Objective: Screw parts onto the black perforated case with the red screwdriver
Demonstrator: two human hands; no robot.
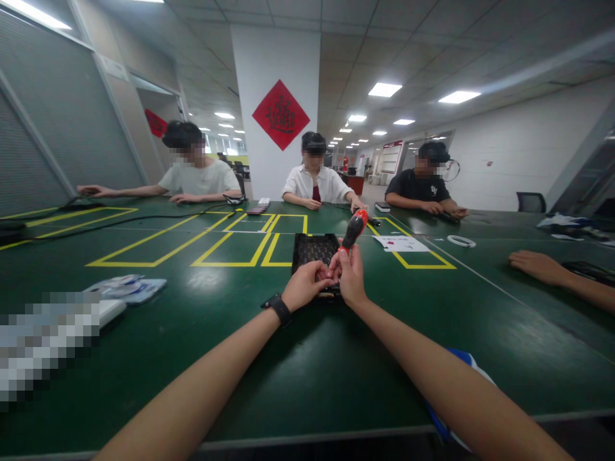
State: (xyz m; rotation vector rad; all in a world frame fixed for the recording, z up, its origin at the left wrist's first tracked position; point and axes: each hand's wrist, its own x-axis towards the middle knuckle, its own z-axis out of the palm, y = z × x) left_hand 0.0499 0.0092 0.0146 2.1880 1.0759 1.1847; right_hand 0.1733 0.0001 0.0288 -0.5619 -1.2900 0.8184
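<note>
A screwdriver [356, 229] with a red and black handle points up and away at a slant, its lower end inside my right hand [353, 276]. My left hand [307, 283], with a dark watch on the wrist, has its fingers pinched together close against the right fingertips. Whatever the left fingers hold is too small or too hidden to name. Beneath both hands lies an open black case [310, 246] with a textured dark inside. My hands cover its near right part, and the screwdriver's shaft cannot be made out.
The green table [216, 371] carries yellow tape outlines. Packets [144, 289] lie at left, a white sheet [400, 244] and a white ring [461, 241] at right. Three people sit across the table; another person's hand [538, 264] rests at right. Blue-and-white cloth-like material [451, 403] shows under my right forearm.
</note>
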